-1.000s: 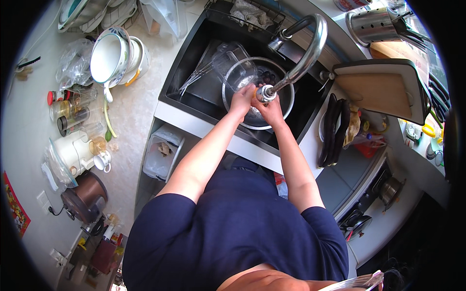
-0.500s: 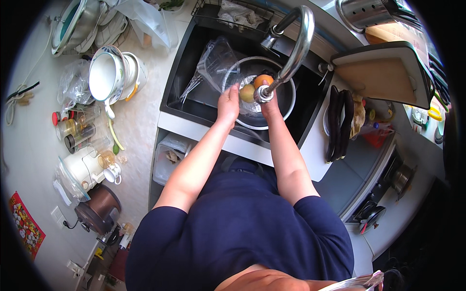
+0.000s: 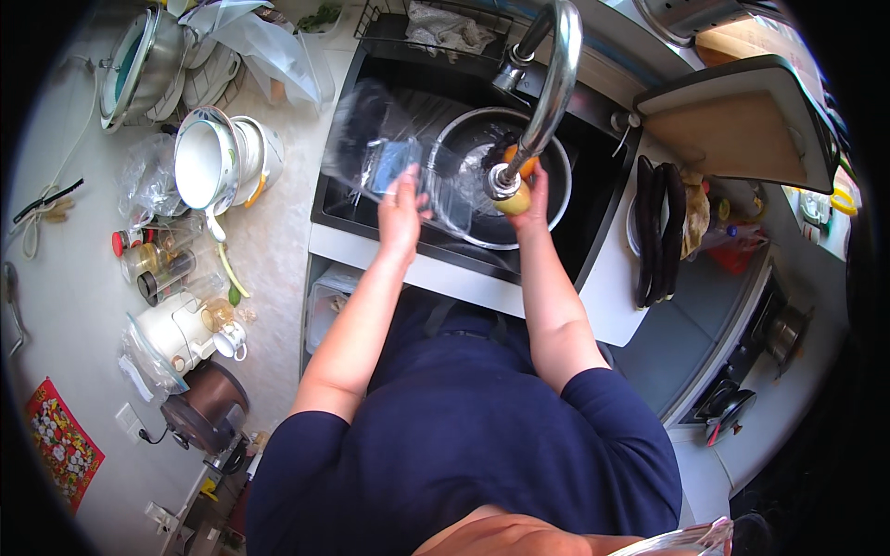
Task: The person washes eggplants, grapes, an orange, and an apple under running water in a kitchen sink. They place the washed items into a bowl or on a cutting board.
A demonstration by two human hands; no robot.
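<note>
Over the left part of the black sink (image 3: pixel 326 206), my left hand (image 3: pixel 399 222) grips a clear plastic container (image 3: pixel 357 139), smeared by motion. My right hand (image 3: pixel 532 206) curls around a yellowish-green round fruit (image 3: pixel 516 200) above the metal basin (image 3: pixel 562 204). An orange fruit (image 3: pixel 528 167) is just beyond it, at the same hand's fingers. Some dark thing beside the fruits is too small to name. The chrome faucet (image 3: pixel 567 79) arches over the basin, and its spout end hides part of the fruits and of my right fingers.
Right of the sink lie several eggplants (image 3: pixel 658 232), with a cutting board (image 3: pixel 728 130) upright behind them. A wire rack (image 3: pixel 371 28) with a cloth stands at the sink's far edge. Stacked white pots (image 3: pixel 206 162), jars (image 3: pixel 167 278) and a brown rice cooker (image 3: pixel 209 403) line the left counter.
My left hand has moved left and lifted the clear plastic container out from beside the basin. My right hand has shifted slightly right with the fruits, the yellowish one now nearer me.
</note>
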